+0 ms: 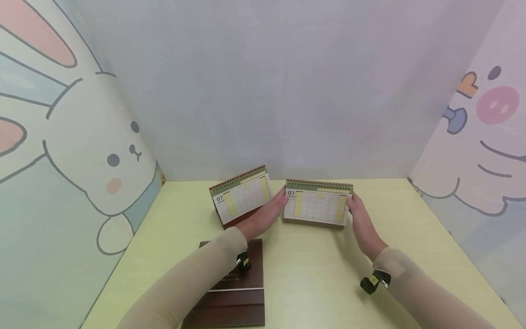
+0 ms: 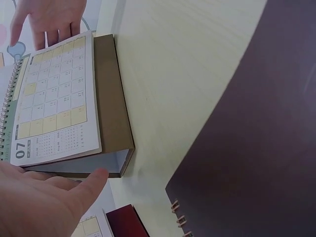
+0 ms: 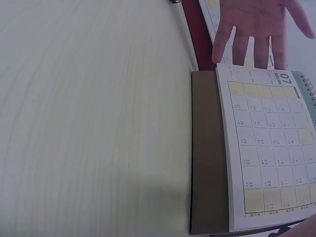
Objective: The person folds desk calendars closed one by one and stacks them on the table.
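Note:
A desk calendar point(image 1: 318, 205) with a spiral top, a page marked 07 and a brown base point(image 3: 210, 148) stands between both hands. My left hand point(image 1: 267, 211) is at its left side, fingers straight; in the right wrist view the spread fingers of this left hand point(image 3: 254, 29) meet the calendar's end. At the opposite side is my right hand point(image 1: 363, 224); in the left wrist view the right hand's point(image 2: 54, 19) fingers extend straight down to the calendar's edge, thumb apart. Left of it stands a second 07 calendar point(image 1: 242, 194) with a red base, turned at an angle, partly behind my left hand.
A dark maroon spiral-bound calendar point(image 1: 246, 315) lies at the table's front, under my left forearm in the head view. The pale yellow table point(image 1: 312, 274) meets a grey back wall point(image 1: 263, 91). Side walls carry a cartoon rabbit point(image 1: 90, 146) and pig point(image 1: 476, 151).

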The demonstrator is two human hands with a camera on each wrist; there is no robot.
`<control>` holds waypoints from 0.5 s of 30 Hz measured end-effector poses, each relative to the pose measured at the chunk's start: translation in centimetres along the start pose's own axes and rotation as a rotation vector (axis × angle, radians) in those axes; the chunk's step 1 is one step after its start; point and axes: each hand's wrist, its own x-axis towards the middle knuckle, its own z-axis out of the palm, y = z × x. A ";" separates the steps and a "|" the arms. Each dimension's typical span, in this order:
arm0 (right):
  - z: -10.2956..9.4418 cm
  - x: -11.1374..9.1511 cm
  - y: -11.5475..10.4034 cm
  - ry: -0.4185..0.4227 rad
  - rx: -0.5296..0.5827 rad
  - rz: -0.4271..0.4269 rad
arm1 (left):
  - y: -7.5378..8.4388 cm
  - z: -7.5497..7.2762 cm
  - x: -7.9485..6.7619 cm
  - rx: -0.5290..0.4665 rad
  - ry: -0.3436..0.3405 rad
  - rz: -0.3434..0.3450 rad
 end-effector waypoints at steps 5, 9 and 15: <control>-0.2 0.4 -0.1 0.006 0.026 0.011 | 0.0 0.0 -0.2 -0.002 -0.012 0.011; -0.3 0.7 -0.1 0.005 0.026 0.009 | 0.1 0.0 -0.3 0.003 -0.012 0.011; -0.4 1.0 -0.4 0.013 0.032 0.005 | 0.1 -0.1 -0.2 0.012 -0.013 -0.004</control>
